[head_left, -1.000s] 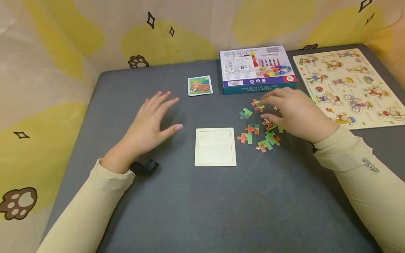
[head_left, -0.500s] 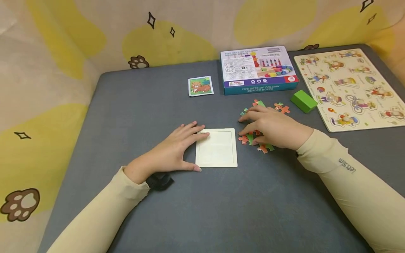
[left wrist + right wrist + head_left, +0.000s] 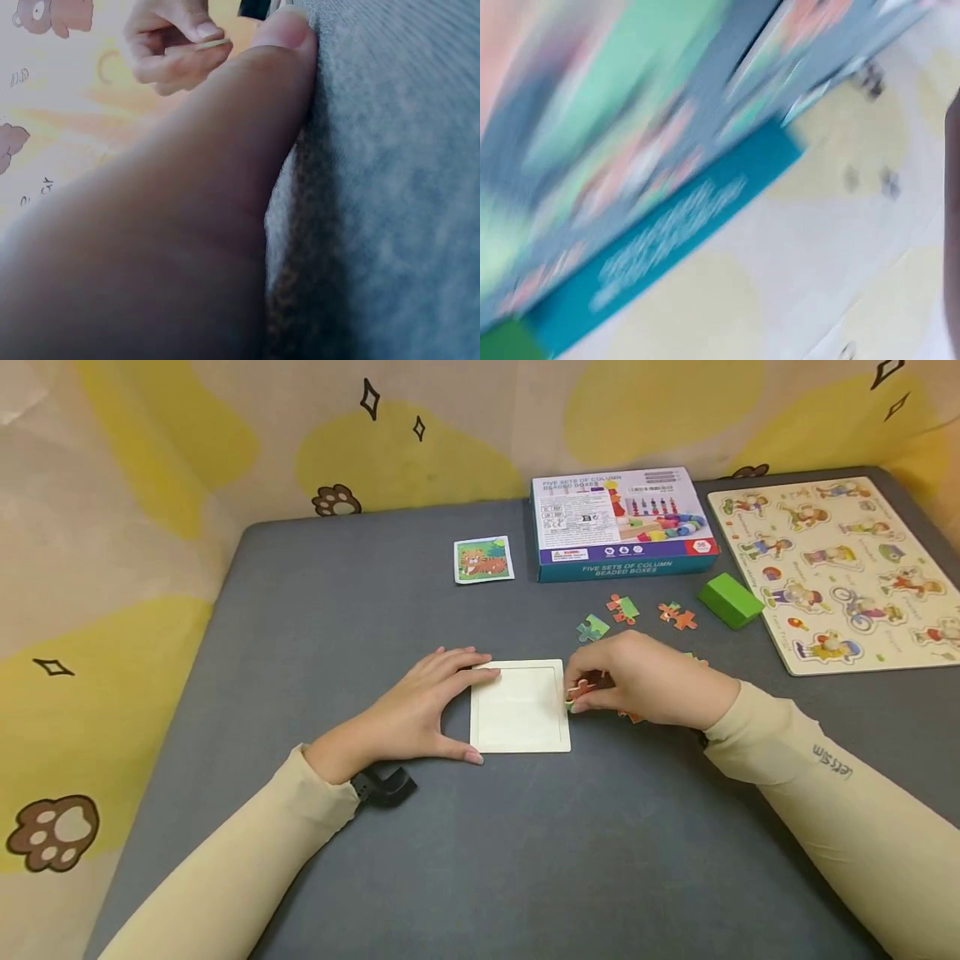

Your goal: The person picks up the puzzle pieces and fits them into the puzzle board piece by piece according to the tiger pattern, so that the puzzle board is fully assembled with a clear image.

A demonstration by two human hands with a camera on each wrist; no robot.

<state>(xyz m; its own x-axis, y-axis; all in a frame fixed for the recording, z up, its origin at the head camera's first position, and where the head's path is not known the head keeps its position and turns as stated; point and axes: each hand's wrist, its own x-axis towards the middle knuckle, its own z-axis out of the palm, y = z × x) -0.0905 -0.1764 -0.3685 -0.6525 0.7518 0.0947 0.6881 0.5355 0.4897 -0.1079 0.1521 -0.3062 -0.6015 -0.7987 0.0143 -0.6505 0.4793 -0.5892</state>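
My left hand (image 3: 416, 714) rests at the left side of a square cream puzzle tray (image 3: 522, 714). Its fingers lie over the tray's upper left corner, and the thumb touches near the lower left one. At the tray's right edge, my right hand (image 3: 648, 681) pinches an orange and green jigsaw piece (image 3: 581, 690) between thumb and fingers. The left wrist view shows this piece (image 3: 211, 43) edge-on as a thin pale strip. Beyond the right hand lie loose jigsaw pieces (image 3: 622, 608); others are partly hidden under it. The right wrist view is badly blurred.
A small tiger picture card (image 3: 483, 561) lies behind the tray. To its right is a teal-sided bead box (image 3: 628, 567), with a green block (image 3: 731, 601) in front. A wooden figure board (image 3: 862, 635) covers the table's right rear. Patterned cloth hangs behind.
My left hand came right and down onto the tray. The right hand left the green block's place, moved down and left over the pieces, and took up one jigsaw piece.
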